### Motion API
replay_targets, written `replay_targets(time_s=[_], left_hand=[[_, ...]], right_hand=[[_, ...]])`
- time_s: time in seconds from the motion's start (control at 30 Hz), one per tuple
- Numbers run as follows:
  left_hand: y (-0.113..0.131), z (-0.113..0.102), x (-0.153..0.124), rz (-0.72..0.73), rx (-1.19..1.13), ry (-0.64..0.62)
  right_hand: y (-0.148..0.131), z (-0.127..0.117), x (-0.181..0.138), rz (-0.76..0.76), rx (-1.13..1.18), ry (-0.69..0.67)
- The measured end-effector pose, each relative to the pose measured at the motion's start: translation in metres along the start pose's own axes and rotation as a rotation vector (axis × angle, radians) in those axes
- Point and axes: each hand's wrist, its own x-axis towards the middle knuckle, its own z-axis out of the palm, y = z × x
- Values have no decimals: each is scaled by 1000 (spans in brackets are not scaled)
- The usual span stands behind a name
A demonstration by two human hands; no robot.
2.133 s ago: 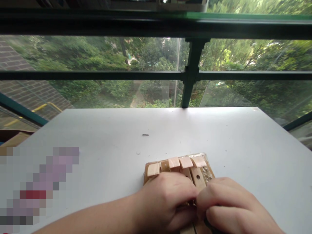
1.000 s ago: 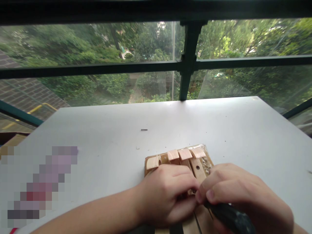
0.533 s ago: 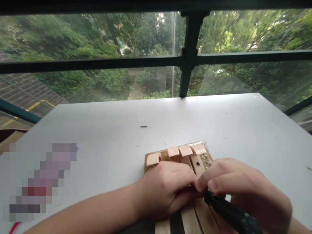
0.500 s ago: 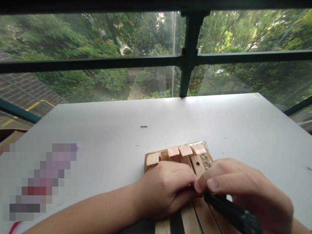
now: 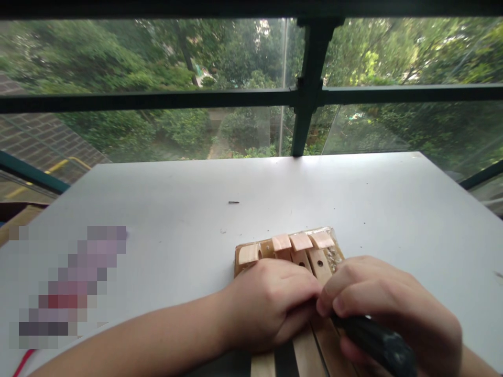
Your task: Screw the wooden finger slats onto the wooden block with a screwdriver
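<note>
A wooden slat assembly (image 5: 299,250), with small pale blocks along its far end, is lying at the near middle of the white surface (image 5: 353,199). It is being held down by the left hand (image 5: 271,303), its fingers curled closed over the slats. Just to the right, a black-handled tool (image 5: 377,345) is being gripped by the right hand (image 5: 389,306), its tip hidden between the hands. A small dark nail (image 5: 233,202) is lying farther off, well apart.
</note>
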Motion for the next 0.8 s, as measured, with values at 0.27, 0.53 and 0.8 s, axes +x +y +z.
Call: replay_targets(time_s=[0.27, 0.53, 0.8], left_hand=[[-7, 0, 2, 62, -11, -22], [-6, 1, -1, 48, -13, -1], [-7, 1, 0, 51, 5, 3]], right_hand=[[0, -3, -4, 17, -32, -39], [-7, 7, -3, 60, 21, 77], [-6, 7, -4, 72, 2, -11]])
